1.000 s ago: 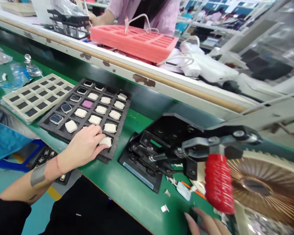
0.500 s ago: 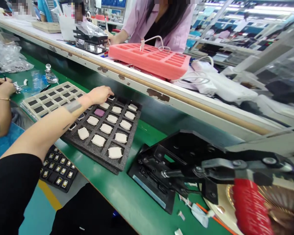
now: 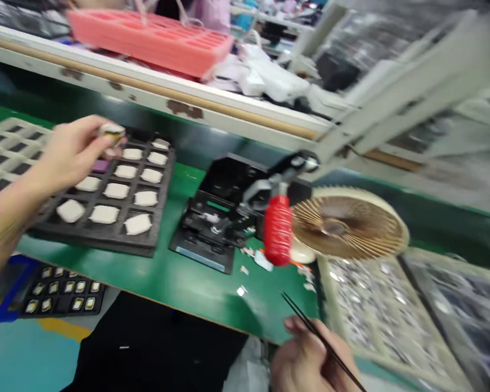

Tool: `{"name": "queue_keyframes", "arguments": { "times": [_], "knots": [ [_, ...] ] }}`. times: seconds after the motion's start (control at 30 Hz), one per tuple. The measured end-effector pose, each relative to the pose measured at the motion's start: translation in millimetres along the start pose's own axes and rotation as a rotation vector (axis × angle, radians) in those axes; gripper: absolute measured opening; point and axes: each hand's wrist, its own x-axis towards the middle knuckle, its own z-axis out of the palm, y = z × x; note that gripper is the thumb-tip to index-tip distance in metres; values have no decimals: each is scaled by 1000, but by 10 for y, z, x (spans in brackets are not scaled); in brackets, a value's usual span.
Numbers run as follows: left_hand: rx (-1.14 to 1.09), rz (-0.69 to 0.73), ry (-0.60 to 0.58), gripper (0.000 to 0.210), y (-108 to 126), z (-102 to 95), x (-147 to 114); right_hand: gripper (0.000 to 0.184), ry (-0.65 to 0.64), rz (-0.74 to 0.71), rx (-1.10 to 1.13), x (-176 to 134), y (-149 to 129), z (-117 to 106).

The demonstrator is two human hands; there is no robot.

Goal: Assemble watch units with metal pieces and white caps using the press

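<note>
My left hand [image 3: 71,152] pinches a small whitish part with a yellow patch [image 3: 112,130], held above the far left of a black foam tray [image 3: 160,215]. White squarish pieces [image 3: 116,190] lie in the tray's compartments, along with one purple piece [image 3: 100,165] partly behind my fingers. At the bottom right, my right hand [image 3: 304,356] is closed on black tweezers [image 3: 310,324], their tips over the green bench. Between the hands stands a black toggle-clamp fixture [image 3: 206,226] with a red handle [image 3: 277,231]; its lid is raised.
A small fan [image 3: 351,223] stands behind the clamp handle. Trays of shiny parts [image 3: 365,305] lie at the right. Scraps [image 3: 242,291] litter the green bench [image 3: 179,283]. A beige tray [image 3: 8,128] is at the left, a pink foam tray [image 3: 155,46] on the shelf.
The view has swung right and down. My left hand has lifted the small part from the black tray's far side. My right hand with the tweezers has come into view.
</note>
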Motion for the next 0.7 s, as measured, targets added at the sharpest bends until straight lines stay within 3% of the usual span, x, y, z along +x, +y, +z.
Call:
{"name": "queue_keyframes", "arguments": {
  "times": [0.1, 0.13, 0.2, 0.27, 0.33, 0.4, 0.47, 0.7],
  "knots": [
    [-309, -45, 63, 28, 501, 262, -1069, 36, 136, 48, -12, 200, -73, 195],
    [-421, -124, 16, 22, 655, 435, -1355, 34, 193, 53, -5, 249, -41, 240],
    [-765, -270, -207, 21, 956, 890, -1732, 26, 319, 37, 46, 278, 61, 320],
    [-1009, -331, -447, 22, 1222, 1390, -1839, 17, 398, 16, 136, 230, 158, 408],
    [-1140, -396, -558, 26, 1397, 1794, -1775, 10, 406, 3, 226, 144, 209, 502],
    [-1187, -431, -584, 30, 1458, 2023, -1690, 7, 350, 2, 268, 52, 212, 581],
    [-1166, -433, -573, 34, 1447, 2096, -1679, 8, 281, -5, 257, -28, 192, 628],
    [-1057, -400, -540, 36, 1417, 2016, -1828, 24, 103, -104, 181, -142, 230, 601]
  ]
}}
